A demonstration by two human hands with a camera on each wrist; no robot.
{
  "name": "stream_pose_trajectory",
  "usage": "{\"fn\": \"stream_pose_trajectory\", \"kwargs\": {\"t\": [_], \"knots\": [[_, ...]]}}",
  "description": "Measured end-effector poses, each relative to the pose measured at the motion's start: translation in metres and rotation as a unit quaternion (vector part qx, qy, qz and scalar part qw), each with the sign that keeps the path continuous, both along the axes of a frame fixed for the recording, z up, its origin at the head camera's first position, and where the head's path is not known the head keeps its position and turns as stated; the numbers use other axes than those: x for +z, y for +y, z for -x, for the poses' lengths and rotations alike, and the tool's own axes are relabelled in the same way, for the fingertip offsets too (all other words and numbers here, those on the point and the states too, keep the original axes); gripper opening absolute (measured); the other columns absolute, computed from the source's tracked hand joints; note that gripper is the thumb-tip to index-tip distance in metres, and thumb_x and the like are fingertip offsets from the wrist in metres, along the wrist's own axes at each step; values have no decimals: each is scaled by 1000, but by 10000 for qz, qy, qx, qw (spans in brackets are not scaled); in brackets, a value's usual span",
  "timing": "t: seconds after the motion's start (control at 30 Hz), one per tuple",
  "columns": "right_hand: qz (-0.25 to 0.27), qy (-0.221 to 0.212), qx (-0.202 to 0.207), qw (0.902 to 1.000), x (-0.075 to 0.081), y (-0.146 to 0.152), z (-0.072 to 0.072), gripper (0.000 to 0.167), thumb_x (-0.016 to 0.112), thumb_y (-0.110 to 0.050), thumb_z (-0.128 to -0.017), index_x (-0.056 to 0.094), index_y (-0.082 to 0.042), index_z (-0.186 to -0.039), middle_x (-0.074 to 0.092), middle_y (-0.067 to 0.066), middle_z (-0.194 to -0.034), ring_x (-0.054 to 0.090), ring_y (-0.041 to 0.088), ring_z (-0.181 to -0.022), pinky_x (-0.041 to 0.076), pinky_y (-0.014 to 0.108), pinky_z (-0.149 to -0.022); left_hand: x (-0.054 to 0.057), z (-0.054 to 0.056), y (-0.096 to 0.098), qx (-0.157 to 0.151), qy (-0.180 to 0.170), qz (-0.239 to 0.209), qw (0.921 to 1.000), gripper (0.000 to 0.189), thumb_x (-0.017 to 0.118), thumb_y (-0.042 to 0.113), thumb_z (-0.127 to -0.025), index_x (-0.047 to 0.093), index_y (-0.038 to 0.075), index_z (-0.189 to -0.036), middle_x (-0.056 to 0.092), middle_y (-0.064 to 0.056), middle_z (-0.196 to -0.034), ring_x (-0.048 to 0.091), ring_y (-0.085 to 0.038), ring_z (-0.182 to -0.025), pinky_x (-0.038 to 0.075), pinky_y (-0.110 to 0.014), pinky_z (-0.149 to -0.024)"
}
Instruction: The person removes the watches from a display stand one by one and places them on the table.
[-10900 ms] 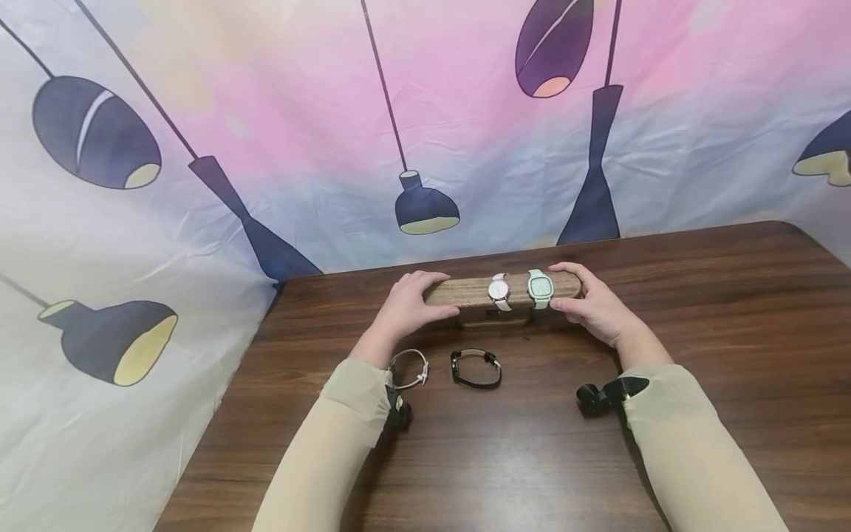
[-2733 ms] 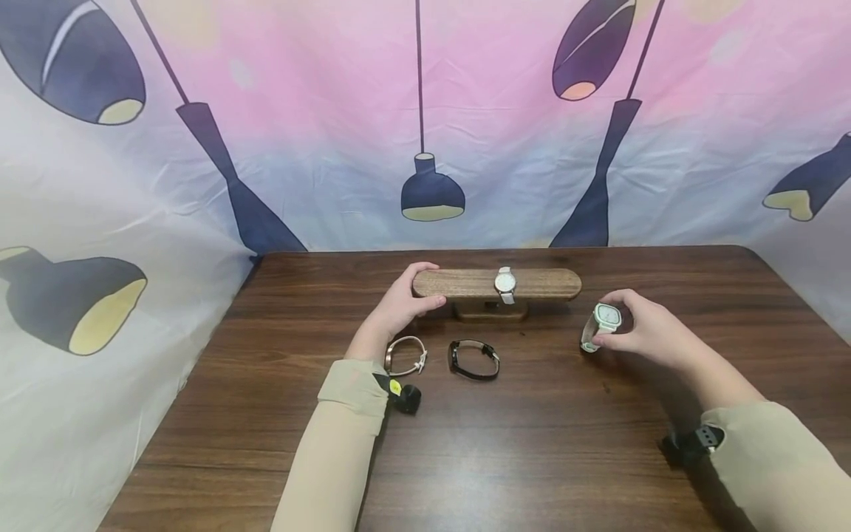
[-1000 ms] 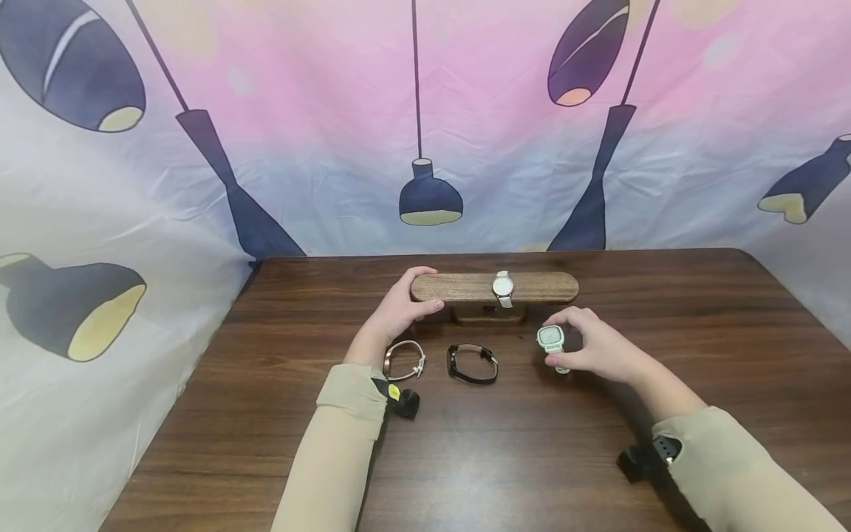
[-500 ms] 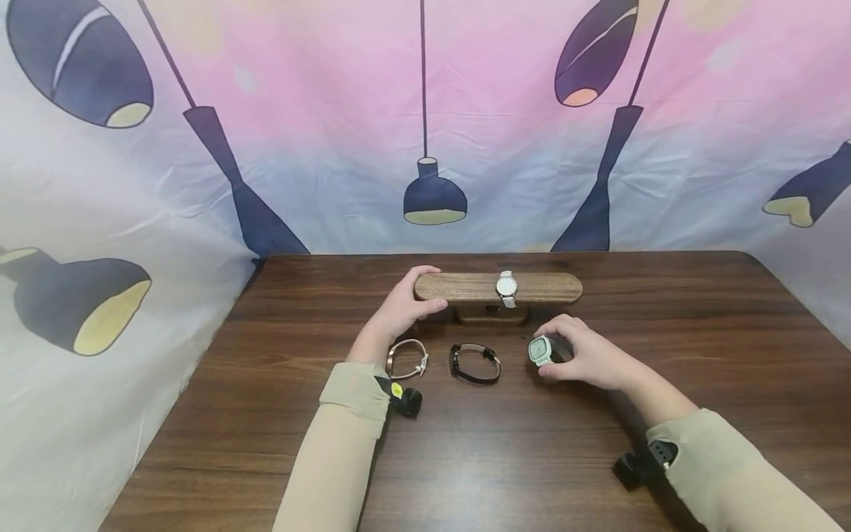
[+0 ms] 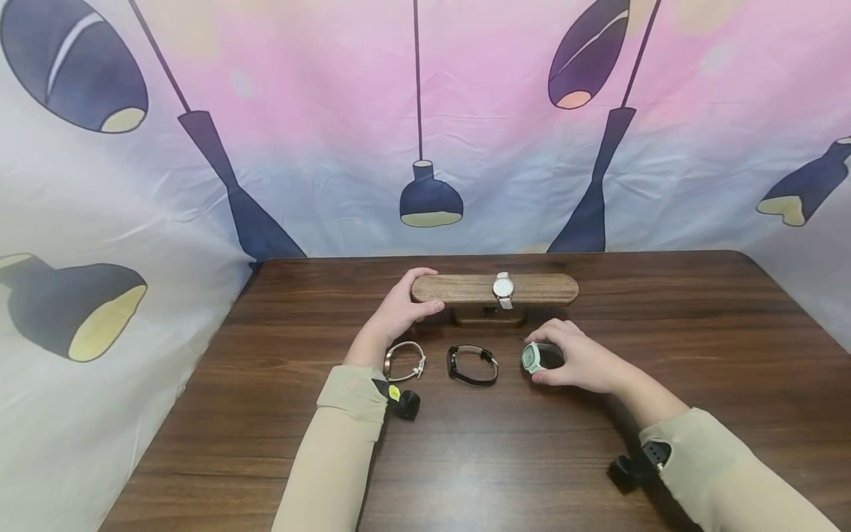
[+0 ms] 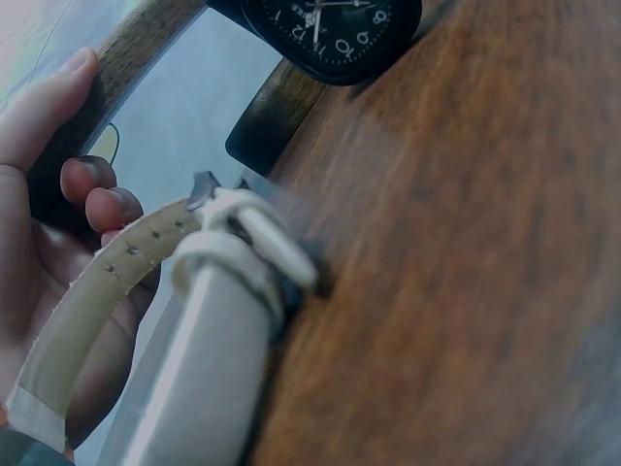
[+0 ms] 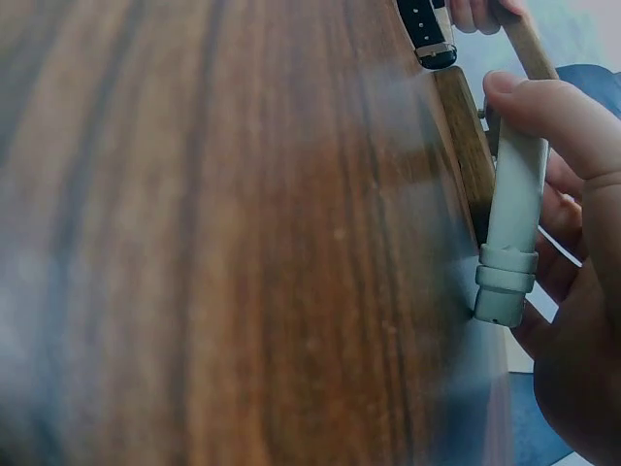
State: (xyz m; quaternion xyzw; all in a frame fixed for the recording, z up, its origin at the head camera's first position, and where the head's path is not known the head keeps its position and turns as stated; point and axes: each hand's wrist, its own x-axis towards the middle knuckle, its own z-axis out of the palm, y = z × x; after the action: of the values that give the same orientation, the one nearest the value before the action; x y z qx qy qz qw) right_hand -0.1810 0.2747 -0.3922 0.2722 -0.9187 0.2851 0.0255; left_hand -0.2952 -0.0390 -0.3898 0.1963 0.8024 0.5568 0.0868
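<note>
My left hand [image 5: 397, 307] grips the left end of a wooden watch stand [image 5: 459, 289], thumb in front and fingers behind. A white-strapped watch [image 5: 503, 288] with a round face is wrapped around the stand's bar. My right hand [image 5: 580, 360] pinches a mint-green watch [image 5: 530, 357] with a squarish face, in front of the stand at or just above the table. Its pale strap [image 7: 514, 199] shows beside the thumb in the right wrist view. Left of it a black watch [image 5: 473, 380] lies on its side, its numbered dial [image 6: 335, 34] partly visible in the left wrist view.
Another white-strapped watch [image 5: 420, 364] lies on the dark wooden table [image 5: 465, 473], close to my left wrist. A lamp-patterned cloth [image 5: 332, 148] hangs behind the table's back edge and along the left. Small black wrist cameras [image 5: 407, 405] hang at both cuffs.
The mint-green watch has come off the stand's right end in my right hand. It has moved leftward and lower, beside the black watch. My left hand keeps its hold on the stand.
</note>
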Motion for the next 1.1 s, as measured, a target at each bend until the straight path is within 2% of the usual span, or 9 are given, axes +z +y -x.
{"fn": "stream_pose_trajectory", "kwargs": {"t": [0.33,0.53,0.6,0.77,0.83,1.1], "knots": [[5,19,45,10000,1,-6,0,48,79,-30,-72,62,-12,-112,55,-8,-106,44,16,-106,35,42,-91,0,0,0,-2,-1,-87,10000,57,72,21,-82,45,23,-132,50,-13,-106,46,-22,-66,41,-32,-58],[-88,-25,69,9999,0,-10,1,48,78,-32,-73,62,-12,-114,56,-7,-107,45,18,-107,33,46,-94,0,0,1,-13,3,-121,9999,58,73,21,-82,45,23,-132,51,-14,-105,46,-22,-66,41,-31,-58],[-129,-68,63,9999,0,-11,1,48,78,-31,-73,62,-12,-114,56,-8,-107,45,17,-107,32,46,-94,8,-6,1,-38,-63,-91,9999,58,72,19,-83,44,20,-133,51,-14,-104,46,-21,-65,40,-30,-58],[-189,1,113,9998,-4,-14,2,47,78,-32,-73,62,-14,-113,55,-8,-105,45,16,-104,33,47,-91,10,-4,1,-91,-176,31,9998,61,71,17,-84,41,16,-137,50,-14,-106,46,-20,-65,41,-31,-59],[-204,-3,125,9997,-5,-15,1,47,78,-32,-73,62,-15,-113,55,-9,-104,45,16,-103,32,47,-90,1,3,0,-83,-148,34,9999,63,72,20,-83,41,19,-138,50,-14,-108,46,-21,-64,41,-32,-59],[-208,40,125,9997,-8,-19,1,45,78,-35,-74,62,-16,-112,55,-9,-103,45,16,-101,32,45,-87,-2,3,-1,-34,-62,15,10000,61,73,26,-82,43,25,-135,49,-13,-113,47,-23,-67,42,-33,-61]]}}
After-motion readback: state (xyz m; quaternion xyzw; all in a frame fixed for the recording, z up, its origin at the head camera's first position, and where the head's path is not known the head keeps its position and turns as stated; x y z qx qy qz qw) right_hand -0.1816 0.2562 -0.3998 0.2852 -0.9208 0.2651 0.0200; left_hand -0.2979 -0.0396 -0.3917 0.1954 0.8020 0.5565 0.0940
